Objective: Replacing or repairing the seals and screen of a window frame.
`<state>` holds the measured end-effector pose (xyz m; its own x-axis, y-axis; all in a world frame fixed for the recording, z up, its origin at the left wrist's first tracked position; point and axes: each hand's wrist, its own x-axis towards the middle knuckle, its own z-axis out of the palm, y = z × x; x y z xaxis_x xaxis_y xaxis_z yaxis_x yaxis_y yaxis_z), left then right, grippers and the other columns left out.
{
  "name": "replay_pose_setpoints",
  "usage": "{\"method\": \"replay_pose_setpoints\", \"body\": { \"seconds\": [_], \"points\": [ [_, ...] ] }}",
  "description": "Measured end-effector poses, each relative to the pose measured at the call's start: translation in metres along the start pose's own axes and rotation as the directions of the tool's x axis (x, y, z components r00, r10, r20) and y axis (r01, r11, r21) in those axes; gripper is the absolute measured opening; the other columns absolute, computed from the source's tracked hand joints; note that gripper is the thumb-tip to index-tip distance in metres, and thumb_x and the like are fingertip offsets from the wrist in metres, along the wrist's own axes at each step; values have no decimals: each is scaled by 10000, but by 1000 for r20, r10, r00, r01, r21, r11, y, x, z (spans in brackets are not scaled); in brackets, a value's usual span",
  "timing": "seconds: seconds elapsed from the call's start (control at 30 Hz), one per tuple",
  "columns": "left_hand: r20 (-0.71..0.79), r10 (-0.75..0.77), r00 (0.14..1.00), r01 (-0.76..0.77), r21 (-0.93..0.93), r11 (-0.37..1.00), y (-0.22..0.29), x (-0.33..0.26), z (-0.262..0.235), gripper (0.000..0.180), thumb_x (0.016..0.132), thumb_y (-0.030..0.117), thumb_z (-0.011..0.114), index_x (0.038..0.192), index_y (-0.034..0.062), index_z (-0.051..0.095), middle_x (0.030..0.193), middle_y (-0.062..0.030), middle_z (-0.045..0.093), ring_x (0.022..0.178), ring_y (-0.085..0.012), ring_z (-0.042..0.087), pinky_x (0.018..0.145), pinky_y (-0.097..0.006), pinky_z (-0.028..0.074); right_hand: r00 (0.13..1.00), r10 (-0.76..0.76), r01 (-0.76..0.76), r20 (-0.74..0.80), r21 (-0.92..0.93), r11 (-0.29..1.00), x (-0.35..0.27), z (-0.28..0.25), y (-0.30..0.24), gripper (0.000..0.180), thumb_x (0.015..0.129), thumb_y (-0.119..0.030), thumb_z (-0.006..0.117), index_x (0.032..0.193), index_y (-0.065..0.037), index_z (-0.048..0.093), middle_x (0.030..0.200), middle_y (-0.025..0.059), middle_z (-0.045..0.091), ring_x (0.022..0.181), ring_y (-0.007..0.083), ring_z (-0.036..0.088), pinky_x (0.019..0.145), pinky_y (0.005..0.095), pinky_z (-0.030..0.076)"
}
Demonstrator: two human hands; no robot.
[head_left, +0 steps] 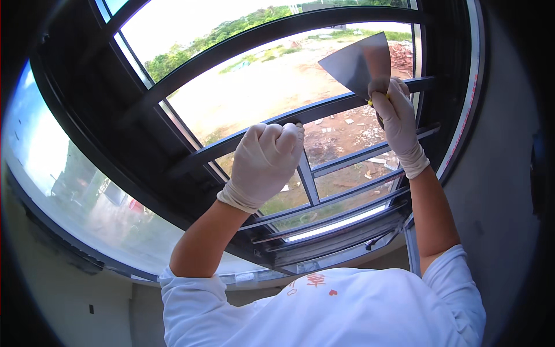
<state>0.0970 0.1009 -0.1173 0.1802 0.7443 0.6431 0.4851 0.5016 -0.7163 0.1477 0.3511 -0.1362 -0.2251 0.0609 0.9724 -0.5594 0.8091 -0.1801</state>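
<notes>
My right hand (397, 118) is closed round the scraper (359, 67), blade raised near the window crossbar (335, 108) — scraping work, I'd judge. My left hand (267, 162) curls at that bar, its hold unclear — next calls for a flat, steady blade.

A person in a white shirt (358, 315) and pale gloves works with raised arms at a dark-framed window. The right hand (396, 118) grips a scraper (361, 63), its broad metal blade angled upward against the view outside. To the left, the left hand (267, 162) is curled at a dark crossbar (335, 108); whether it clasps anything is hidden. Beyond lie bare ground strewn with rubble (352, 130) and, farther off, green trees (217, 49). A gray wall (506, 115) stands at right.
</notes>
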Motion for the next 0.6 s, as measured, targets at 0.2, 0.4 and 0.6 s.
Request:
{"method": "replay_pose_setpoints", "body": {
  "seconds": [0.2, 0.4, 0.6],
  "points": [
    [-44, 153, 987, -153, 14, 988, -8, 4, 4, 133, 713, 81, 677, 775, 80, 560, 807, -3, 386, 672, -128, 435, 613, -257, 418, 999, 30, -29, -36, 28, 999, -4, 3, -1, 104, 856, -137, 535, 837, -39, 565, 769, 54, 549, 798, 218, 497, 838, 326, 334],
    [50, 333, 942, -335, 54, 941, -17, 15, 0, 133, 735, 96, 648, 798, 54, 538, 792, -25, 386, 646, -131, 423, 606, -260, 406, 996, 78, -76, -40, 57, 996, -7, 6, 3, 136, 877, -167, 538, 876, -39, 585, 796, 54, 568, 816, 208, 501, 838, 324, 355],
    [145, 402, 904, -423, 175, 889, -22, 17, 3, 102, 742, 92, 594, 803, 63, 517, 756, -38, 405, 648, -142, 432, 590, -274, 386, 994, 100, -97, -43, 81, 992, -7, 8, 3, 164, 885, -188, 537, 895, -35, 597, 822, 54, 581, 852, 210, 494, 857, 322, 356]
  ]
}}
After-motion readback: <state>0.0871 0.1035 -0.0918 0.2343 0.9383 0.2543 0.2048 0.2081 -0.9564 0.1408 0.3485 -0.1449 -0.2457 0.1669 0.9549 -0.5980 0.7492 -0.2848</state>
